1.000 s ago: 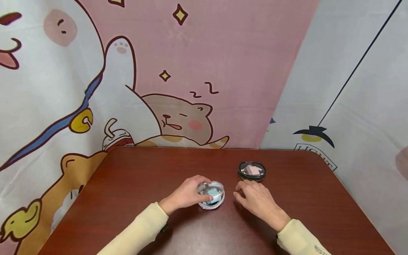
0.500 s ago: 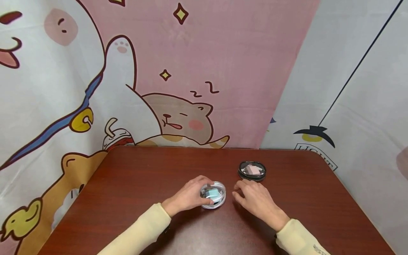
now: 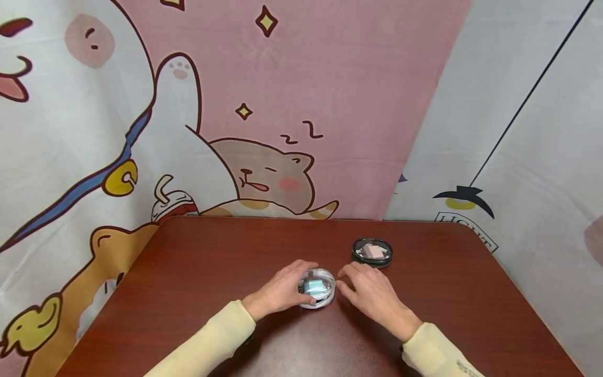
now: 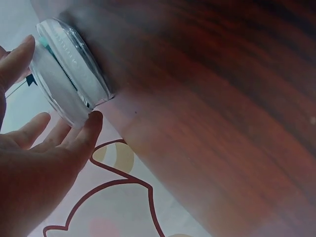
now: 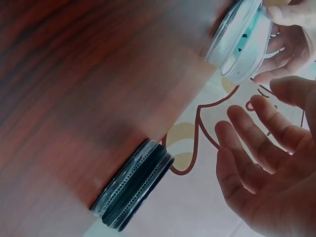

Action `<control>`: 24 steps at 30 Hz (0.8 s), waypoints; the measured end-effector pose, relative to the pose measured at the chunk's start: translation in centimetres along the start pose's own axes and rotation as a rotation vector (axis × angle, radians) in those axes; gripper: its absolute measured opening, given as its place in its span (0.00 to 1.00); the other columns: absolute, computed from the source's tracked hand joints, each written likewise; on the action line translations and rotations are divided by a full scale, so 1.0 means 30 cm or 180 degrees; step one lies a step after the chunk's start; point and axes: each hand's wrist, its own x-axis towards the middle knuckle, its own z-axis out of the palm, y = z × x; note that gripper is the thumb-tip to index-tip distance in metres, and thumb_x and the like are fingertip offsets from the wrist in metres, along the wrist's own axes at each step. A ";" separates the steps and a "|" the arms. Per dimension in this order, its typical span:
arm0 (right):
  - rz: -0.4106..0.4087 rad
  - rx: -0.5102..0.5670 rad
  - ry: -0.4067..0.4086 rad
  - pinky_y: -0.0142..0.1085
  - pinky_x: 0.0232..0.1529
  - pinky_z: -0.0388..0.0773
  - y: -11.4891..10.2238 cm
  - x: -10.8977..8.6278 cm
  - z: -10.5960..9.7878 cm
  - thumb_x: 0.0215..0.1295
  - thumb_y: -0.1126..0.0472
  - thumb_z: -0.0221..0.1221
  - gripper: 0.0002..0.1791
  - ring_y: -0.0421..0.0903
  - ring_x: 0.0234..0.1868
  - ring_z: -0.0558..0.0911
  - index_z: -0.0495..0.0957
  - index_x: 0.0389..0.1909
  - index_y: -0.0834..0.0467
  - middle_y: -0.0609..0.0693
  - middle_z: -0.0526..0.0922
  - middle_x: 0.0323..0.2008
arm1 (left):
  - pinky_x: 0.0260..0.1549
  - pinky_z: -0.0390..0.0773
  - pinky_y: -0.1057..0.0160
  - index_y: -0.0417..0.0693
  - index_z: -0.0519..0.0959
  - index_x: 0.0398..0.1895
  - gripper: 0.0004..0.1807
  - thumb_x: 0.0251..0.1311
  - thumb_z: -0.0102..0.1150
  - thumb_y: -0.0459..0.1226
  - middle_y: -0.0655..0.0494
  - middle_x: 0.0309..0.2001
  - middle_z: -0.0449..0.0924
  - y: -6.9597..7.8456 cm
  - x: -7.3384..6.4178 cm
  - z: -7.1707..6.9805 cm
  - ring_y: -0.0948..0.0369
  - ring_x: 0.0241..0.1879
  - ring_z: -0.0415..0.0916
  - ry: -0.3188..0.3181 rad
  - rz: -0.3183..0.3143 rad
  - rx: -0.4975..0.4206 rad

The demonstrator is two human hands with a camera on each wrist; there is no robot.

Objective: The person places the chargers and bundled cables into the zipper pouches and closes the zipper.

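Note:
A small round zip case (image 3: 322, 289) with a clear top and whitish sides sits on the table, a light-blue block showing inside it. My left hand (image 3: 279, 291) holds this case from its left side, thumb at the near edge and fingers at the far edge. In the left wrist view, zip teeth run along the side of the white case (image 4: 59, 74). My right hand (image 3: 375, 294) is just right of the white case, its fingers loosely bent and holding nothing. In the right wrist view, those right-hand fingers (image 5: 247, 148) appear apart from both cases.
A black oval zip case (image 3: 360, 258) with a pinkish block under its clear top stands behind my right hand. The brown wooden table (image 3: 226, 243) ends at a wall cloth (image 3: 358, 104) printed with cartoon animals.
The white case has shifted slightly right, with my left hand on it. My right hand has moved a little left, towards that case. The black case has stayed in place.

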 end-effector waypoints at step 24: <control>-0.0443 -0.0082 -0.0081 0.49 0.42 0.79 -0.078 0.021 0.058 0.64 0.44 0.70 0.20 0.51 0.46 0.82 0.86 0.48 0.53 0.50 0.83 0.48 | 0.61 0.76 0.45 0.37 0.79 0.63 0.18 0.73 0.56 0.32 0.45 0.61 0.81 -0.127 -0.078 -0.098 0.50 0.62 0.77 0.0163 -0.0409 -0.0879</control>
